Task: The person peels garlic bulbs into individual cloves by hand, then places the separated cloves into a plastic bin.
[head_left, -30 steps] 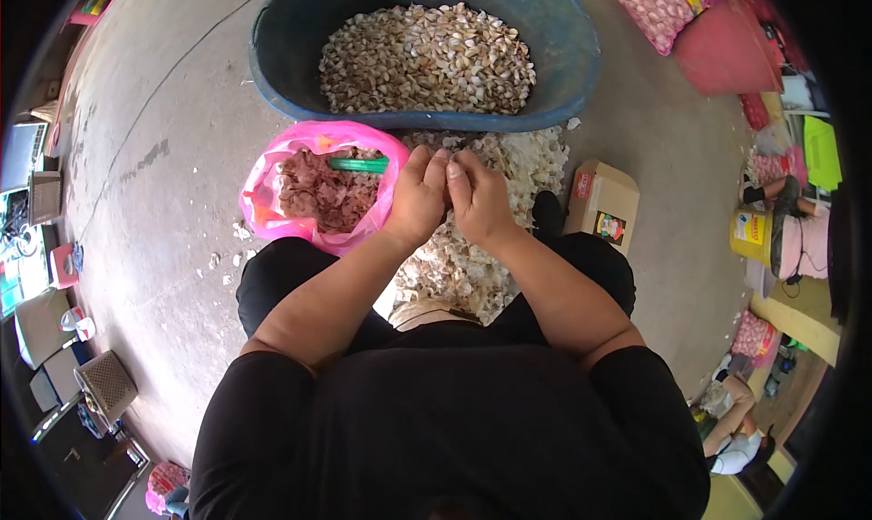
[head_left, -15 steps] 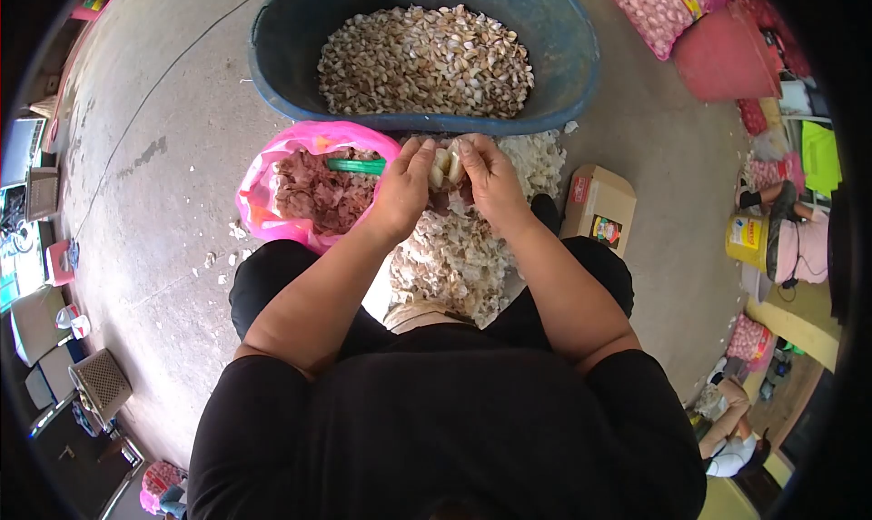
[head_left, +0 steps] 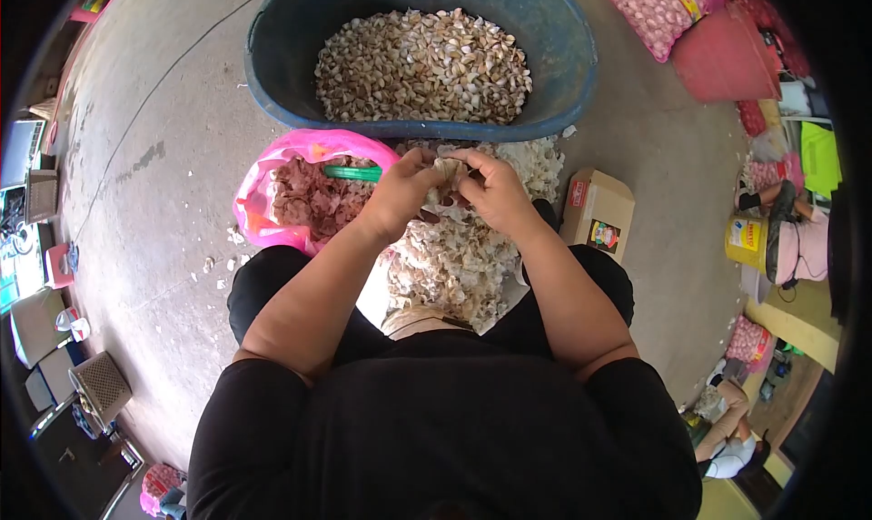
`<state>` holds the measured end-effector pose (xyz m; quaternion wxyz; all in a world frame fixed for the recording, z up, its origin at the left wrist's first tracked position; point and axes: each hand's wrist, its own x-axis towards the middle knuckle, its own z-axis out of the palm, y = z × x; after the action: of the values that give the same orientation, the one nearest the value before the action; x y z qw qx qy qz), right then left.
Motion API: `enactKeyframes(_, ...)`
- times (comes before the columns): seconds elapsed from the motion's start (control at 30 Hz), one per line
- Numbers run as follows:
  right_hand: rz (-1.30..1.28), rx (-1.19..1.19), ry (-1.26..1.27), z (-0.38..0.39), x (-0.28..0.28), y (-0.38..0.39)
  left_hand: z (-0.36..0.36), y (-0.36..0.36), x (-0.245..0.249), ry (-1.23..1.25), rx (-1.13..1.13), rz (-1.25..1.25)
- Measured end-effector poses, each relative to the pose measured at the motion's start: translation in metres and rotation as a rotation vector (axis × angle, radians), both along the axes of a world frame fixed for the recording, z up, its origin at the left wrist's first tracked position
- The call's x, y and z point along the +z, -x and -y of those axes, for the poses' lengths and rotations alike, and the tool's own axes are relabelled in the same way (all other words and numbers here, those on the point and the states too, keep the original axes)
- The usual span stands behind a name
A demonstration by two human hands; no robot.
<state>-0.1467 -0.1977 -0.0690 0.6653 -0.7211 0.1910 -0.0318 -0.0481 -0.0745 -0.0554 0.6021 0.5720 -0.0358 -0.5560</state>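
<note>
Between my two hands is a pale garlic bulb [head_left: 447, 168] with loose skin, just in front of the blue tub. My left hand [head_left: 402, 191] grips its left side with bent fingers. On the other side, the fingers and thumb of my right hand [head_left: 495, 190] pinch it. Below my hands lies a heap of papery garlic skins [head_left: 454, 266]. A pink plastic bag [head_left: 256, 186], left of my left hand, holds reddish skins and a green-handled item [head_left: 353, 172]. Many garlic cloves [head_left: 422, 66] fill the bottom of the blue tub [head_left: 282, 75].
A cardboard box [head_left: 610, 202] stands right of the skins. Farther right are a red tub [head_left: 727, 55], a mesh sack of garlic [head_left: 652, 16] and a yellow bucket [head_left: 747, 238]. Parts of two other people show at the right edge. A dark cable crosses the floor at left.
My fingers have closed in over the bulb, and its bare cloves are now mostly covered by skin and fingers. The camera view has shifted slightly.
</note>
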Motion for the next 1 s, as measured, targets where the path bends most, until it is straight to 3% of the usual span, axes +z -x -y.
enactKeyframes(0.1, 0.004, -0.017, 0.003, -0.002, 0.009, 0.001, -0.001, 0.002, -0.006, 0.025, -0.09, 0.217)
enactKeyframes(0.2, -0.046, -0.071, -0.036, 0.003, 0.001, 0.002, -0.002, 0.002, 0.007, -0.055, -0.085, 0.159)
enactKeyframes(0.3, -0.066, -0.139, -0.283, 0.002, 0.003, 0.006, -0.005, 0.002, -0.008, 0.03, 0.025, 0.131)
enactKeyframes(0.43, -0.106, -0.179, -0.565, 0.009, 0.006, 0.01, -0.006, 0.001, -0.009, 0.012, -0.01, 0.12)
enactKeyframes(0.8, -0.084, -0.17, -0.56, 0.006, 0.01, 0.005, -0.004, -0.001, 0.004, 0.003, -0.117, 0.298)
enactKeyframes(1.0, -0.038, -0.22, -0.56, 0.003, 0.013, 0.006, -0.007, 0.003, 0.002, 0.143, -0.081, 0.353)
